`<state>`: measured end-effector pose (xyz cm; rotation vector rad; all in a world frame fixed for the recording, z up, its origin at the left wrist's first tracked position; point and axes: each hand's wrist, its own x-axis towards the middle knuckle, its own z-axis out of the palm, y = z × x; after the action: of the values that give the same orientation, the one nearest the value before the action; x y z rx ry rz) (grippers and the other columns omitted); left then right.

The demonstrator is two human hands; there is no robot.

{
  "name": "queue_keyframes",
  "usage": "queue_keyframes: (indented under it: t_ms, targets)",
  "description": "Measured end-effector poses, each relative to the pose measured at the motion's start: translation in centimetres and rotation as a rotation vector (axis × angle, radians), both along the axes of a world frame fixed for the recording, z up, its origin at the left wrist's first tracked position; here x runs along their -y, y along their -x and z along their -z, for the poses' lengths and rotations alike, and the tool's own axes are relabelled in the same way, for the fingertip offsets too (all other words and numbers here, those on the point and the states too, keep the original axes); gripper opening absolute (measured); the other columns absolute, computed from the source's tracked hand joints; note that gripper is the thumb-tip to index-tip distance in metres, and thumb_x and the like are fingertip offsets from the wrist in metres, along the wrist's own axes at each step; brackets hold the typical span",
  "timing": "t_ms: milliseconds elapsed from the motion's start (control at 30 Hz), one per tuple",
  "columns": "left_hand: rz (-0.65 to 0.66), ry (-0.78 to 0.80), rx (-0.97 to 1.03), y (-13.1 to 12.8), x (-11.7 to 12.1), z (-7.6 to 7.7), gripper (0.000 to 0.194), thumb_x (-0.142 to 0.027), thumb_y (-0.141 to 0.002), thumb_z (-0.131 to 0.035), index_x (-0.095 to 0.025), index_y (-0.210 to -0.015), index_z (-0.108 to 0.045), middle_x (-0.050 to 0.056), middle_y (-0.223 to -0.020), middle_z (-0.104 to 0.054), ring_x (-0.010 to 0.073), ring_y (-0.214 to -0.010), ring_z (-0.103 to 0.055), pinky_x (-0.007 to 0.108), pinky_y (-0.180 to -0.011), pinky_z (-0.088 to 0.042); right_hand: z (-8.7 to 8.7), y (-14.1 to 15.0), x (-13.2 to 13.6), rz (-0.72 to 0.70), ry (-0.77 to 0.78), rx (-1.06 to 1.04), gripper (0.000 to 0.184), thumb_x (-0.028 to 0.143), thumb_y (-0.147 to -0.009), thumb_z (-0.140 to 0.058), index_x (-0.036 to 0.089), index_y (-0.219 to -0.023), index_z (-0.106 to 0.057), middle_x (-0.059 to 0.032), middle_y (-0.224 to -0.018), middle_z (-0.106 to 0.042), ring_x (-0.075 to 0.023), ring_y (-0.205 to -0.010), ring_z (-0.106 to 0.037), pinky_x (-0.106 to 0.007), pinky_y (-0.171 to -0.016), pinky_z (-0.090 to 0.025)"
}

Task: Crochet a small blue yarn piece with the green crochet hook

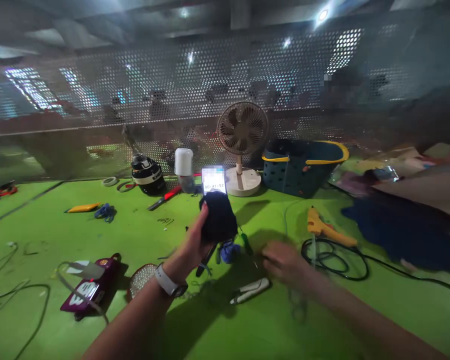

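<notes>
My left hand [195,245], with a pale watch band on its wrist, grips a dark, boxy, cloth-like piece [219,220]. Just beyond its top edge glows a small screen [213,181] with timer digits; I cannot tell whether the two are joined. To the right, my right hand [281,260] hovers low over the green table [195,330], fingers curled together and slightly blurred. Whatever sits between those fingers is too small to make out. Below and between the hands lies a white-handled cutting tool [251,291]. A blue thread bundle [229,252] and a green-handled tool [246,243] rest under the dark piece.
Right of my hands lie a yellow glue gun [328,227] and its coiled black cord [335,267]. A fan [243,182] and blue basket [300,172] stand behind. Leftward are a purple device [93,287], a round dish [142,280], a red-handled knife [165,197] and a black jar [148,177].
</notes>
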<state>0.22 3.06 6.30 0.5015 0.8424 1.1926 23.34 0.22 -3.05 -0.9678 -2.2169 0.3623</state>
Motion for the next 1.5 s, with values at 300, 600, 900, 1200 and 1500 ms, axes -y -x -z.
queue_keyframes:
  t_ms: [300, 600, 900, 1200, 1500]
  targets:
    - [0.146, 0.035, -0.007, -4.2, -0.5, 3.0, 0.051, -0.047, -0.098, -0.043, -0.01, -0.131, -0.057, 0.015, -0.1, -0.076, 0.0199, -0.075, -0.073, 0.029, -0.067, -0.059, -1.6, 2.1, -2.2, 0.015, 0.539, -0.545, 0.083, 0.047, -0.089, -0.061, 0.03, -0.155, -0.012, -0.0123, -0.158, -0.031, -0.0275, -0.129, -0.053, -0.048, -0.104, -0.046]
    - [0.196, 0.099, -0.173, -4.4, -0.7, 3.8, 0.042, -0.044, -0.095, -0.048, -0.015, -0.122, -0.064, 0.012, -0.098, -0.076, 0.0197, -0.073, -0.071, 0.025, -0.052, -0.054, -2.6, 1.6, -2.4, 0.146, 0.056, -0.262, 0.069, 0.009, -0.086, -0.045, 0.033, -0.15, -0.034, -0.0028, -0.151, -0.045, -0.0228, -0.138, -0.044, -0.046, -0.115, -0.035]
    - [0.297, -0.129, -0.028, -4.8, 0.0, 5.0, 0.062, -0.029, -0.067, -0.084, -0.018, -0.124, -0.061, 0.011, -0.11, -0.073, 0.024, -0.098, -0.068, 0.03, -0.084, -0.052, -2.9, 1.4, -1.6, 0.201, -0.254, 0.129, 0.083, 0.006, -0.069, -0.052, 0.022, -0.149, -0.036, -0.0161, -0.153, -0.04, -0.0349, -0.125, -0.055, -0.054, -0.098, -0.05]
    - [0.337, -0.165, 0.203, -2.8, -1.5, 6.5, 0.05, -0.024, -0.065, -0.072, -0.01, -0.112, -0.064, 0.013, -0.098, -0.074, 0.0254, -0.087, -0.069, 0.031, -0.076, -0.052, -4.8, 0.6, -1.1, 0.119, -0.314, -0.136, 0.047, 0.018, -0.084, -0.056, 0.025, -0.131, -0.056, -0.0122, -0.112, -0.071, -0.0288, -0.099, -0.068, -0.046, -0.084, -0.057]
    - [0.531, 0.015, 0.635, -1.4, -1.6, 5.5, 0.095, -0.057, -0.068, -0.067, -0.006, -0.142, -0.036, 0.011, -0.083, -0.064, 0.0155, -0.064, -0.059, 0.016, -0.041, -0.04, -3.9, 0.2, -1.2, 0.393, 0.278, -0.836, 0.038, 0.041, -0.088, -0.062, 0.022, -0.06, -0.046, 0.0072, -0.049, -0.041, -0.0084, -0.041, -0.037, -0.021, -0.039, -0.032]
